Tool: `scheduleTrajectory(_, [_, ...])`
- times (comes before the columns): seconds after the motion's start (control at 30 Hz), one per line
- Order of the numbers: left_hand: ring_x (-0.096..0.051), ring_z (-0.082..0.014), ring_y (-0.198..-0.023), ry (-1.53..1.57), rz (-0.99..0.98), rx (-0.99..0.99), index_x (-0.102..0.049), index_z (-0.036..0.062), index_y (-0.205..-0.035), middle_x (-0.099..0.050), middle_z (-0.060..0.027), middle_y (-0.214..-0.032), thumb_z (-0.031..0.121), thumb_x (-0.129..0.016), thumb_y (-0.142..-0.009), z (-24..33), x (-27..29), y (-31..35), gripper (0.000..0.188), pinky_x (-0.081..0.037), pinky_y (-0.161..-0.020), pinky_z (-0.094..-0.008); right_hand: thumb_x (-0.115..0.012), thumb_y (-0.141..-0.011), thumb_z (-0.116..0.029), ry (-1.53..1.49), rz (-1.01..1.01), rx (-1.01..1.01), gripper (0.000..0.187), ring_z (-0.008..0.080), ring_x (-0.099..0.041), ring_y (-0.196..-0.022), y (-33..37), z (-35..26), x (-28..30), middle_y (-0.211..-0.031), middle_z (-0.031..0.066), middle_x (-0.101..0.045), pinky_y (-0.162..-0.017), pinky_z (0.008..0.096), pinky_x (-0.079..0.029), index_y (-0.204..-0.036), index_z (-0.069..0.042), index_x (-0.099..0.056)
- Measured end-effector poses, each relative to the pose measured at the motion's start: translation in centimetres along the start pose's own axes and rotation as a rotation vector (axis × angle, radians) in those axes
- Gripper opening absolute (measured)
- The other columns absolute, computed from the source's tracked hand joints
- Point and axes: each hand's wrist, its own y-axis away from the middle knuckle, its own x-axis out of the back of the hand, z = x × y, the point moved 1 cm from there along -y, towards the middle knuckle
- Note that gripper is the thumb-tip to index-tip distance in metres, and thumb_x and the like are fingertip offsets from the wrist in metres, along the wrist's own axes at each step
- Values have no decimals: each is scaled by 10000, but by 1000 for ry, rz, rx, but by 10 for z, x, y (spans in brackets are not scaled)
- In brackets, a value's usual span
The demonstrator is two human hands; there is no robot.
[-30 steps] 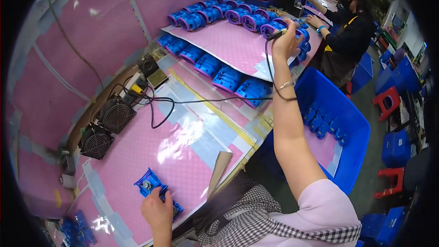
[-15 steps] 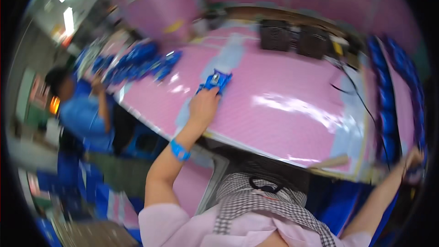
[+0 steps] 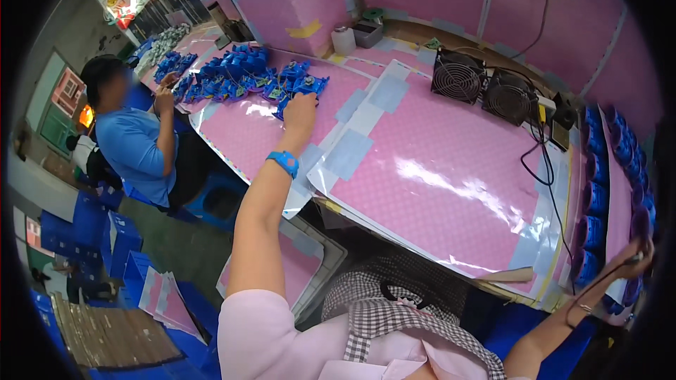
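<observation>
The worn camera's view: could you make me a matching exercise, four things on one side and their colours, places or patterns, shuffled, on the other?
Things
1. Left hand
2. Fans
3. Apron
4. Bottle

Descriptions
A. Checked
B. Whitish
C. At the blue parts
D. Black, side by side

Right pairs: 1-C, 2-D, 3-A, 4-B

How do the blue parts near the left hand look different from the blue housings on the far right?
The blue parts lie in a jumbled heap; the blue housings stand in rows. The blue parts look jagged, while the blue housings look rounder. Both groups are blue.
</observation>
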Motion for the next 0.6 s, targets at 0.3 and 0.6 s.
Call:
scheduleTrajectory(0.3, [-605, -366, -689, 251, 378, 5, -675, 14, -854, -631, -177, -783, 251, -668, -838, 52, 72, 14, 238, -467, -636, -436, -578, -761, 136, -884, -1165, -175, 240, 195, -625, -977, 197, -331, 75, -1012, 119, -667, -854, 311, -479, -937, -23, -538])
scheduleTrajectory(0.6, [-528, -184, -578, 789, -252, -252, -670, 8, -719, -587, -106, -647, 260, -760, -784, 208, 92, 126, 275, -394, -526, -311, -678, -733, -67, -773, -1438, 150, 296, 254, -677, -780, 216, -387, 84, -876, 141, -678, -707, 319, -511, -1022, -41, -621])
